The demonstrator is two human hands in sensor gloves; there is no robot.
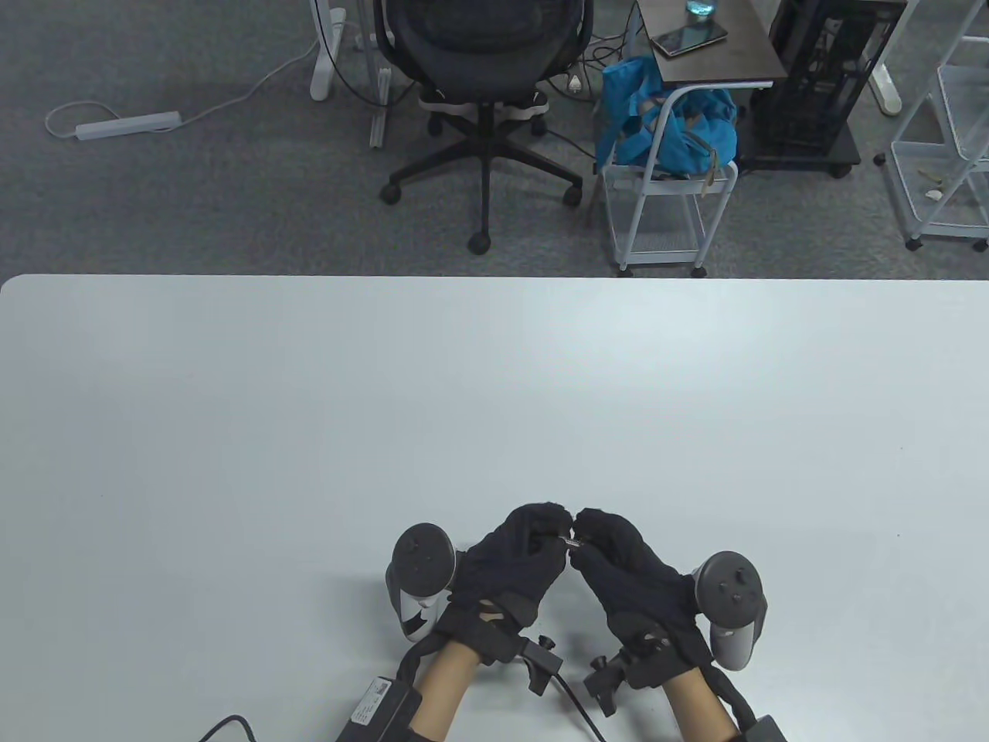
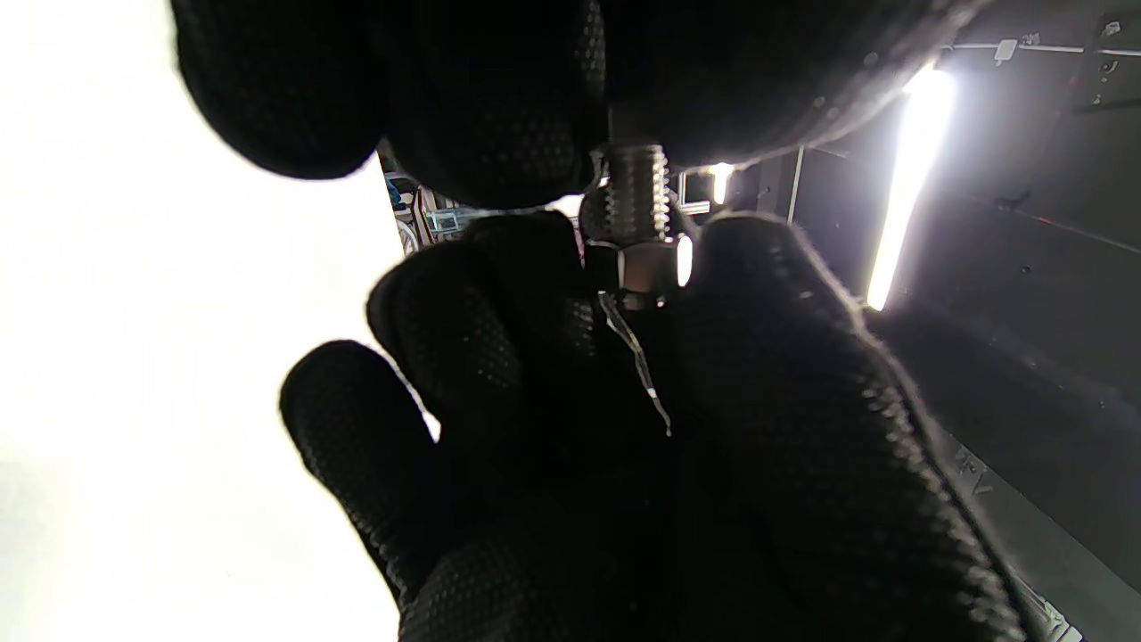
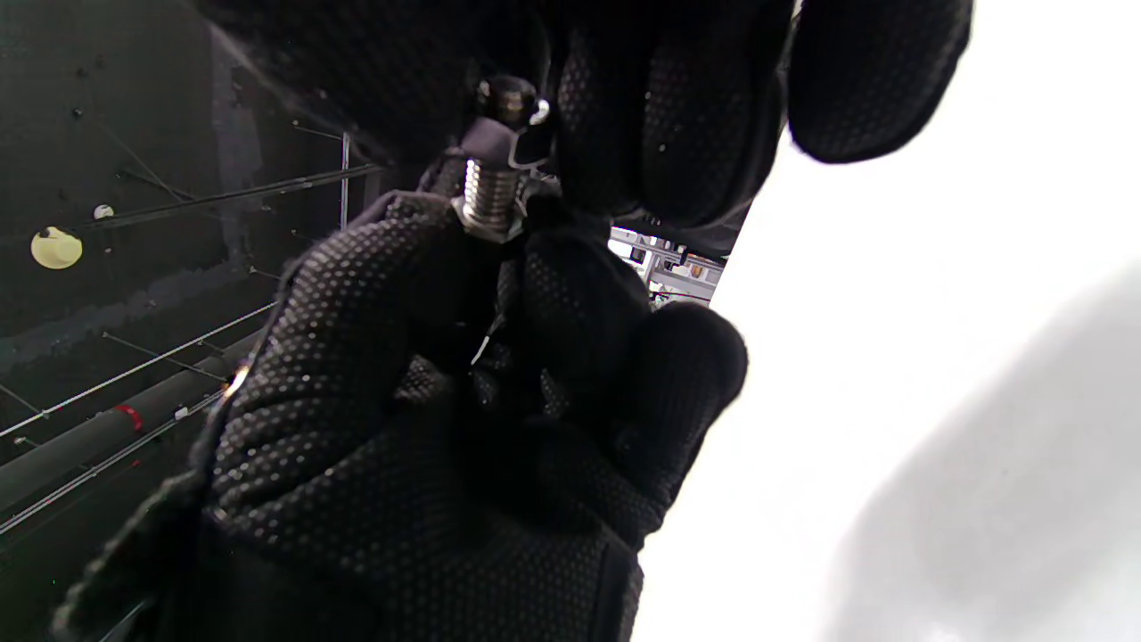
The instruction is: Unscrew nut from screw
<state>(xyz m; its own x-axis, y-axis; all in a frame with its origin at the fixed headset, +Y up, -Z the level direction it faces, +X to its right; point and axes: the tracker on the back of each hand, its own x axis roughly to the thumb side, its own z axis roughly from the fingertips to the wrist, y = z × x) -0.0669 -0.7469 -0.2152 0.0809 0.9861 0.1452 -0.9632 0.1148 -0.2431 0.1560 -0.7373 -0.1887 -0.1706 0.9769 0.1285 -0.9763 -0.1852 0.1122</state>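
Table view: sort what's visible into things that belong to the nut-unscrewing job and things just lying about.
Belongs to the job:
- screw, held between both hands
- nut, threaded on the screw
- left hand
- right hand

Just lying about:
- office chair
- blue bag on a white cart
- power strip on the floor
- tablet on the side table

Both hands are raised just above the near edge of the table [image 1: 494, 371], with the fingertips brought together. The left hand [image 1: 510, 568] is curled, and the head end of the screw [image 2: 636, 192] is pinched by its fingers [image 2: 499, 107]. The right hand [image 1: 630, 572] is turned toward the left one, and the nut [image 2: 644, 267] is gripped between its thumb and forefinger. Both wrists are seen at the table's near edge, well apart, with a tracker strapped on each hand.
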